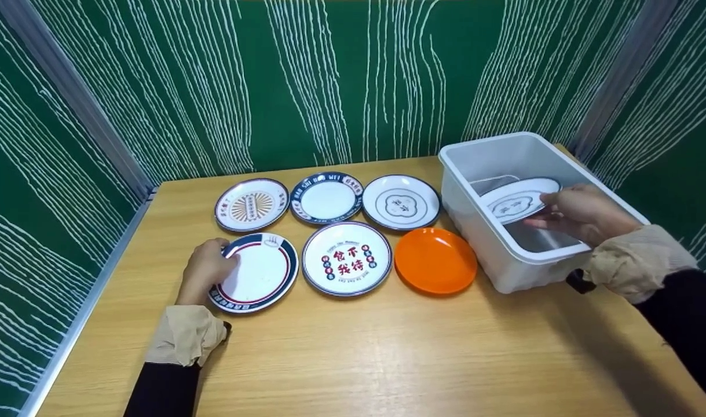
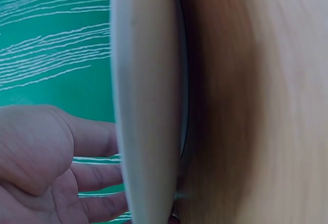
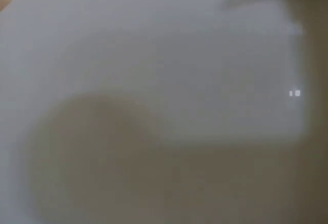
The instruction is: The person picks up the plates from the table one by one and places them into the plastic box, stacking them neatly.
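Observation:
My left hand (image 1: 207, 267) grips the left rim of a white plate (image 1: 254, 275) with a dark blue band and a red ring, at the table's front left. The left wrist view shows this plate (image 2: 151, 101) edge-on, with fingers (image 2: 97, 175) against its side. At the right, my right hand (image 1: 581, 211) pinches the edge of a white plate (image 1: 506, 202) with a grey flower-shaped print, tilted within the mouth of a white plastic bin (image 1: 480, 231). A blurred pale surface fills most of the right wrist view, with a bit of hand in its upper left corner.
Along the back stand a sunburst plate (image 1: 252, 204), a blue-banded plate (image 1: 328, 198) and a grey-printed plate (image 1: 401, 201). In front are a plate with red characters (image 1: 347, 259) and an orange plate (image 1: 436, 260) beside the bin. Green walls enclose the wooden table (image 1: 353, 359).

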`<state>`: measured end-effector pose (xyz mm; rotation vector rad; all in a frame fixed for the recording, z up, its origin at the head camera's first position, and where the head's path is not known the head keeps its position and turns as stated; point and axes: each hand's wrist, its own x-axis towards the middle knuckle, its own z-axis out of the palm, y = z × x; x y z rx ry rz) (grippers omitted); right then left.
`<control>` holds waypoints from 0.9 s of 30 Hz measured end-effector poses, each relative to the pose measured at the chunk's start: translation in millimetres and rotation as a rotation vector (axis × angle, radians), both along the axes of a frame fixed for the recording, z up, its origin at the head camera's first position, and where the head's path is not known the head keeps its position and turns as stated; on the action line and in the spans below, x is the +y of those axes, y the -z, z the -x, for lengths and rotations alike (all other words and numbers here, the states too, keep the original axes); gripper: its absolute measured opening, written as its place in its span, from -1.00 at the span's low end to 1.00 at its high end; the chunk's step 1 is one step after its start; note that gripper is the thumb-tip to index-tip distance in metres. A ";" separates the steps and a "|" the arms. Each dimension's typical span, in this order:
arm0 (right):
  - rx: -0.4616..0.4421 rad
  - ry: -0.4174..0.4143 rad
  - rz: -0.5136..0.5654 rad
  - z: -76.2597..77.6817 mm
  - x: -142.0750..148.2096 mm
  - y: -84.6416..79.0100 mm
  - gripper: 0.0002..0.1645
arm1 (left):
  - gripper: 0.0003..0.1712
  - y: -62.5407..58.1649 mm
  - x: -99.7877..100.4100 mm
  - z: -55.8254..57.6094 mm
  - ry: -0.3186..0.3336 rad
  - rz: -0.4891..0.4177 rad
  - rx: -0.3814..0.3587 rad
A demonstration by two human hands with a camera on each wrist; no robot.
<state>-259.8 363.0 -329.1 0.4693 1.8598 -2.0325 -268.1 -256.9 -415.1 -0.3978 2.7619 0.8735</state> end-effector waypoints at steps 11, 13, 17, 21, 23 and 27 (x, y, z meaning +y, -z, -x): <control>-0.030 -0.019 -0.051 4.0 0.7 4.2 -0.82 | -0.33 -1.4 -1.6 0.4 0.025 0.019 0.021; -0.029 -0.042 -0.079 4.9 1.5 5.9 -0.83 | -0.34 -0.5 -2.2 0.6 0.038 0.031 0.042; -0.049 -0.072 -0.125 6.2 2.4 8.4 -0.86 | -0.35 1.7 -3.6 1.2 0.048 0.043 0.057; -0.092 -0.075 -0.111 7.0 3.1 8.7 -0.87 | -0.34 2.6 -3.9 1.8 0.033 0.023 0.031; -0.106 -0.075 -0.095 7.2 3.2 8.3 -0.86 | -0.33 2.1 -3.7 1.9 0.029 0.017 0.021; -0.113 -0.080 -0.066 8.8 1.5 8.1 -0.86 | -0.34 0.6 -4.2 1.4 0.004 0.002 -0.002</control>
